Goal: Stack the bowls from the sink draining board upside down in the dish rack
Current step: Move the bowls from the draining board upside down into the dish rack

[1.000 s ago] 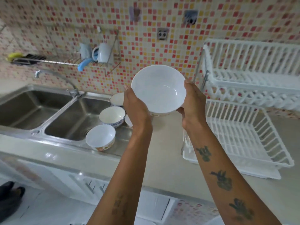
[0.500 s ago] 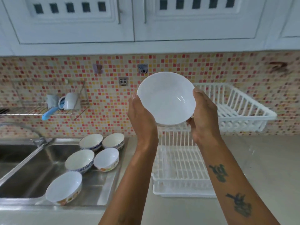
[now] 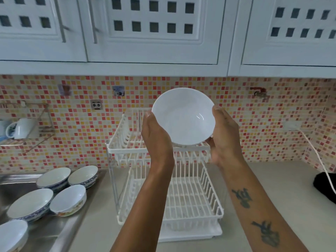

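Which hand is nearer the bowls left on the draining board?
Left. The left hand grips the held bowl on the side toward those bowls; the right hand is farther.

5 bowls [image 3: 61,200] on draining board [image 3: 54,231], left of dish rack [image 3: 181,200].

White bowl [image 3: 183,118] held tilted above the white two-tier rack [image 3: 192,204]; five bowls [image 3: 67,199] upright on the draining board [image 3: 54,231].
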Tool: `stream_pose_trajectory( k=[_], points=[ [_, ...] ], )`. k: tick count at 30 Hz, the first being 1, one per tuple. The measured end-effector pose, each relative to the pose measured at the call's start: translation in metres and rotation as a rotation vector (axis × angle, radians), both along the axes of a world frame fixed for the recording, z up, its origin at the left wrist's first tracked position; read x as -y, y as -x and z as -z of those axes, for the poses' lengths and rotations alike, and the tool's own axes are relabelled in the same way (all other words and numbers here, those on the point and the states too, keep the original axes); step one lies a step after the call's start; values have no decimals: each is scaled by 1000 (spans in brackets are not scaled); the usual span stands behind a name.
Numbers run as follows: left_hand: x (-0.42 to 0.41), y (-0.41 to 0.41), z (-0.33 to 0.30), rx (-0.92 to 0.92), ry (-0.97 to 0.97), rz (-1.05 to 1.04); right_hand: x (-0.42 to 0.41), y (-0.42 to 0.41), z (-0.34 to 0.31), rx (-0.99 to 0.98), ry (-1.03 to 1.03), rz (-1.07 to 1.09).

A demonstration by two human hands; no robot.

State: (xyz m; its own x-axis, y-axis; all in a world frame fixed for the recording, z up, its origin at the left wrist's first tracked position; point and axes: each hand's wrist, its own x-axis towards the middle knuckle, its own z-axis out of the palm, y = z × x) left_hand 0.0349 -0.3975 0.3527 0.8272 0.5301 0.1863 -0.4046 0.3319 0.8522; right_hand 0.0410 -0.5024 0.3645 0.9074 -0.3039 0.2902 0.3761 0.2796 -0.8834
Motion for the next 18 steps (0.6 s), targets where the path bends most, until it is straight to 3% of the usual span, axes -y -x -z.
stream_pose_trajectory(
  k=[11, 18],
  points=[
    [34, -12, 1, -32, -5, 23, 41, -25, 10, 44, -22, -60],
    [13, -40, -15, -57, 107, 486, 38, -58, 11, 270, 13, -80]
  ],
)
